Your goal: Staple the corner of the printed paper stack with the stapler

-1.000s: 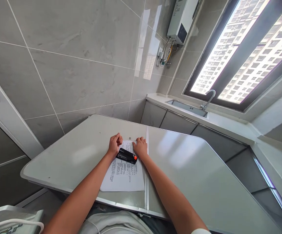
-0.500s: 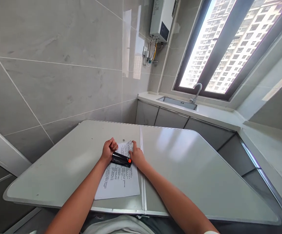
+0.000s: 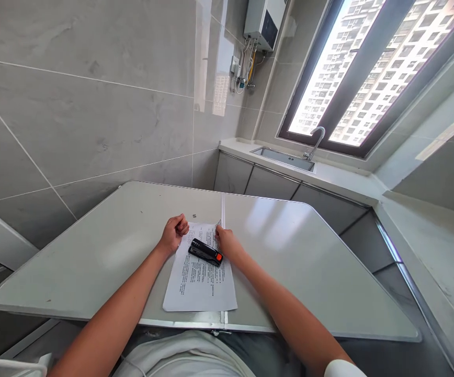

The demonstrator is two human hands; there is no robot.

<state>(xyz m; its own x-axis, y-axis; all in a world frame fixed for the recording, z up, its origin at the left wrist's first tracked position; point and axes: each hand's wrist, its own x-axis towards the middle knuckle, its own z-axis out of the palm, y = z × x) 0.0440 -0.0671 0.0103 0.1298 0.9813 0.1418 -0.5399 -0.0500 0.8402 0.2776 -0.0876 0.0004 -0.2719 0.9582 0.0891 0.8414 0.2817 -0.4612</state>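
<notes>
A printed sheet of paper [image 3: 200, 280] lies on a light grey table [image 3: 105, 251]. A black stapler with an orange end [image 3: 205, 252] rests across the upper part of the sheet. My left hand [image 3: 173, 232] sits curled at the sheet's top left corner, fingers closed in a pinch. My right hand [image 3: 227, 241] is at the top right corner, fingertips closed on the paper's edge. A tiny dark bit, perhaps a staple [image 3: 194, 214], lies on the table just beyond the left hand.
A seam [image 3: 223, 209] splits the tabletop down the middle. A tiled wall stands behind. At the back right a counter holds a sink [image 3: 282, 157] with a tap [image 3: 316, 140] under a window. A water heater [image 3: 264, 21] hangs high on the wall.
The view has shifted. My left hand has come off the stapler and the stapler now lies free between the hands. My right hand stays at the sheet's top right corner.
</notes>
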